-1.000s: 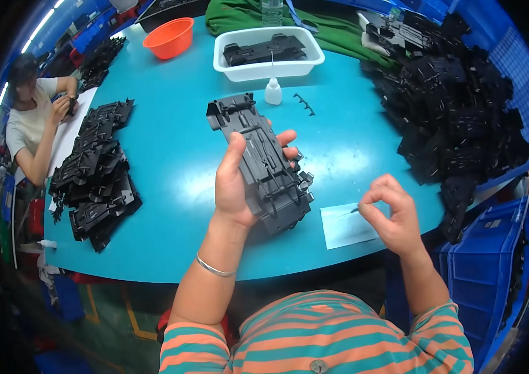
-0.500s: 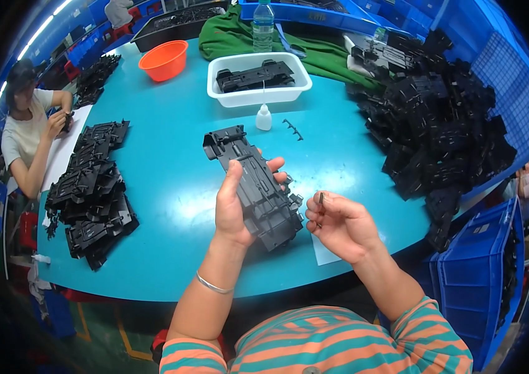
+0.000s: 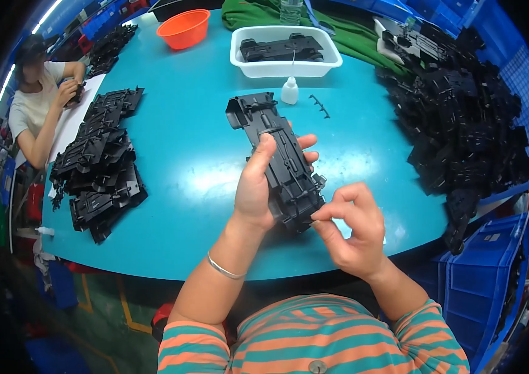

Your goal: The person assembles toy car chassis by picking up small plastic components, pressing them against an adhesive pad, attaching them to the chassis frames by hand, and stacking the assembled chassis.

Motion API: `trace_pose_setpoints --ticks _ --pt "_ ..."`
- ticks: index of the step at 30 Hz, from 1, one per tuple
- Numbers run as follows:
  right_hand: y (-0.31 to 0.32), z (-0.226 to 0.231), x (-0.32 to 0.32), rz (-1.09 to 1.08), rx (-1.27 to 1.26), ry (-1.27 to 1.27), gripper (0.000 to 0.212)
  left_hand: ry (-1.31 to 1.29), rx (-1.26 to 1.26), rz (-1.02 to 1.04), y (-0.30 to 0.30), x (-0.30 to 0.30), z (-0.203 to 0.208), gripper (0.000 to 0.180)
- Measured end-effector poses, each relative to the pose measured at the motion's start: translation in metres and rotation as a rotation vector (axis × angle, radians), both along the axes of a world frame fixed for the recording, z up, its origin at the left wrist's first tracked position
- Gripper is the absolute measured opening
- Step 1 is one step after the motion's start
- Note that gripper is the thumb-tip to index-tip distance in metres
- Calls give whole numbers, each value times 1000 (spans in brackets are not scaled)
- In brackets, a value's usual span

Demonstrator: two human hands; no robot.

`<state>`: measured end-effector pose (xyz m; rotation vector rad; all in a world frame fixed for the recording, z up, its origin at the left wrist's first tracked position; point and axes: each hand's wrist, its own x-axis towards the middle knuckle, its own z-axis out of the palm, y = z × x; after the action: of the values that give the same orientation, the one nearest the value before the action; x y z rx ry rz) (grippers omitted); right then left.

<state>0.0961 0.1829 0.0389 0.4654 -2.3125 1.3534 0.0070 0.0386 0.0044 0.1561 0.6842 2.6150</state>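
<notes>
A black plastic toy-car chassis point(image 3: 282, 153) is gripped in my left hand point(image 3: 255, 187), tilted over the table, thumb across its upper face and fingers round its right edge. My right hand point(image 3: 359, 234) is closed in a pinch, its thumb and forefinger tips right at the chassis's near right corner. The small dark part seen between them earlier is now mostly hidden by the fingertips. Beyond the chassis stand a small white dropper bottle point(image 3: 290, 92) with a thin tip and, lying beside it, a thin black toothed strip point(image 3: 320, 106).
A white tub point(image 3: 286, 68) holds another black chassis. Heaps of black chassis lie on the left point(image 3: 99, 156) and right point(image 3: 464, 124). An orange bowl point(image 3: 183, 30) and green cloth point(image 3: 358, 43) are at the back. A co-worker point(image 3: 43, 100) sits at left; a blue crate point(image 3: 485, 268) stands at right.
My right hand has moved in to the chassis's near right corner, its pinch now against it. The view has shifted, so the table things appear higher and further right.
</notes>
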Motion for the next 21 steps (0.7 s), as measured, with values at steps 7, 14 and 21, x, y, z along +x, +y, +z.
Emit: trace_pose_setpoints --ticks 7,14,21 --pt "-6 -9 -5 -40 327 347 25 68 -118 39 0 2 0 48" --pt "-6 -13 -5 -61 369 380 25 54 -84 32 2 2 2 48" --pt "-5 -14 -6 -48 380 381 25 104 -164 46 1 3 2 51"
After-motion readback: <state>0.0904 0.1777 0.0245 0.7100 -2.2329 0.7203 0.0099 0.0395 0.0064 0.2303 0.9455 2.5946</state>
